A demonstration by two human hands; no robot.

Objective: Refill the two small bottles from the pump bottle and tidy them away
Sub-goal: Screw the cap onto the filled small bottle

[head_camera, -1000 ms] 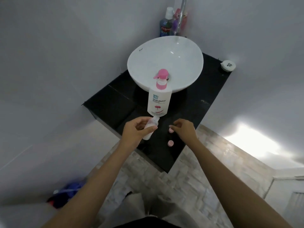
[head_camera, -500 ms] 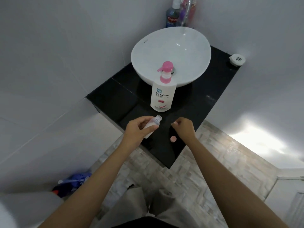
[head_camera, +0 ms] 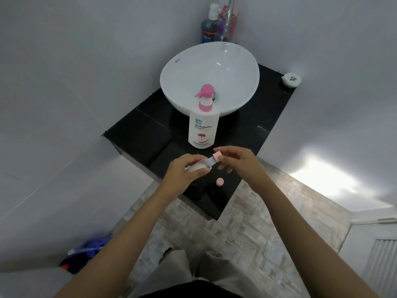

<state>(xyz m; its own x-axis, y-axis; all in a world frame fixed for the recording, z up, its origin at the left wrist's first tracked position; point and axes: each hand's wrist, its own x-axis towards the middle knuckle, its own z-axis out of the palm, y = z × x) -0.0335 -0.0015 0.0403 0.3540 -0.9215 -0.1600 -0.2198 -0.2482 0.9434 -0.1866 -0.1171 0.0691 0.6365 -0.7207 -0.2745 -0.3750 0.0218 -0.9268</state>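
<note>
A white pump bottle (head_camera: pixel 203 127) with a pink pump head stands upright on the black counter (head_camera: pixel 253 134), in front of the white basin (head_camera: pixel 209 76). My left hand (head_camera: pixel 184 171) grips a small clear bottle (head_camera: pixel 204 164), tilted with its neck pointing right. My right hand (head_camera: pixel 238 158) pinches a small pink cap (head_camera: pixel 217 156) right at that neck. A second pink cap (head_camera: pixel 220 181) lies on the counter near its front corner. I see only one small bottle.
A blue mouthwash bottle (head_camera: pixel 208 26) and other toiletries stand behind the basin by the tap. A small white round container (head_camera: pixel 291 79) sits at the counter's back right corner. Blue items (head_camera: pixel 90 250) lie on the stone-tile floor at lower left.
My right hand picked one pink cap up from the counter and brought it to the neck of the small bottle in my left hand. One cap stays on the counter.
</note>
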